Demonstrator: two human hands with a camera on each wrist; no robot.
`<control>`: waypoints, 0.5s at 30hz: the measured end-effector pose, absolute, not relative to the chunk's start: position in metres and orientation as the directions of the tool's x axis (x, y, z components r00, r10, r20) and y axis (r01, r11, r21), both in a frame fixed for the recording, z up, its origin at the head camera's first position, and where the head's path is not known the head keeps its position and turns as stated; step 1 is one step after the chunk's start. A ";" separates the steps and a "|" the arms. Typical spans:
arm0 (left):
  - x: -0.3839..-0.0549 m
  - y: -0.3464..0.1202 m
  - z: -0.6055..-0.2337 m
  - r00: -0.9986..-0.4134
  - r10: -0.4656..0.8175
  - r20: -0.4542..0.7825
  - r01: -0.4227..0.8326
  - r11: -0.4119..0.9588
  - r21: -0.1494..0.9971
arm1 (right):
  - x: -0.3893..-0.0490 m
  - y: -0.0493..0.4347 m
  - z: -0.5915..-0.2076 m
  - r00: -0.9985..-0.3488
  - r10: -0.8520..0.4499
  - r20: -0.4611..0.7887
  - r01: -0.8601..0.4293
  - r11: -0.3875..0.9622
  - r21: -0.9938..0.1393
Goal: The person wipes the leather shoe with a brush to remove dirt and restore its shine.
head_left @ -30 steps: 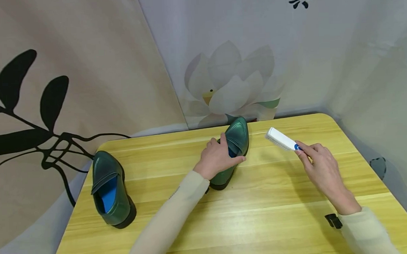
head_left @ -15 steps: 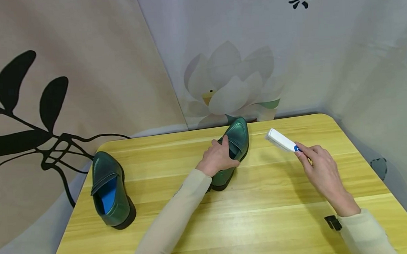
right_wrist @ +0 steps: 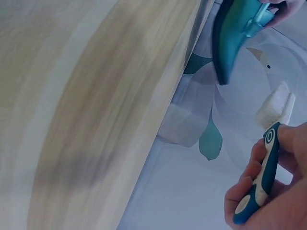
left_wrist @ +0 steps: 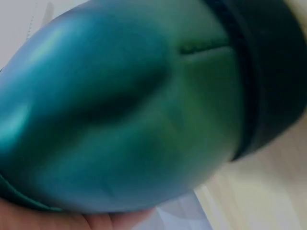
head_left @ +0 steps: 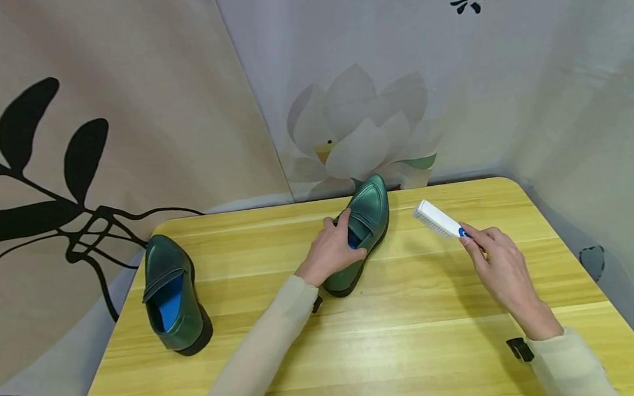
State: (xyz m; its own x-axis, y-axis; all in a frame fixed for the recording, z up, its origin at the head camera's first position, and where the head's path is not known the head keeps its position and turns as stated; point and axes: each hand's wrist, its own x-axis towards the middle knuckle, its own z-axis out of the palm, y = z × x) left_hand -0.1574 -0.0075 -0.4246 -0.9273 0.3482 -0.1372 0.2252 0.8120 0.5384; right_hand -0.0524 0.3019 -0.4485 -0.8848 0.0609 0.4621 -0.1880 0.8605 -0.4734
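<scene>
Over the opening of a green loafer (head_left: 371,205) with a blue insole, my left hand (head_left: 326,255) grips its upper, fingers on the far side and thumb toward the near side. The loafer's toe is tipped up a little near the table's back edge. Close up in the left wrist view is its heel end (left_wrist: 120,143), with part of my hand (left_wrist: 62,219) below. My right hand (head_left: 500,267) holds a white brush (head_left: 437,217) by its blue-and-white handle, above the table. In the right wrist view the brush's bristles (right_wrist: 273,105) point away from the palm.
A second green loafer (head_left: 189,325) stands at the left of the wooden table (head_left: 406,346), apart from both hands. Behind the table hangs a printed cloth (head_left: 367,120) with a lotus flower and dark leaves. A pale curtain (head_left: 599,170) borders the right side.
The left hand's thumb has drawn in against the loafer. The loafer's toe has risen slightly. My right hand and the brush stay almost still, and the other loafer has not moved.
</scene>
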 end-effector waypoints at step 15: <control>-0.138 -0.082 -0.420 -0.987 0.156 0.046 0.130 0.584 0.801 | -0.056 0.293 -0.448 -0.882 0.037 0.469 -0.218 0.851 -0.477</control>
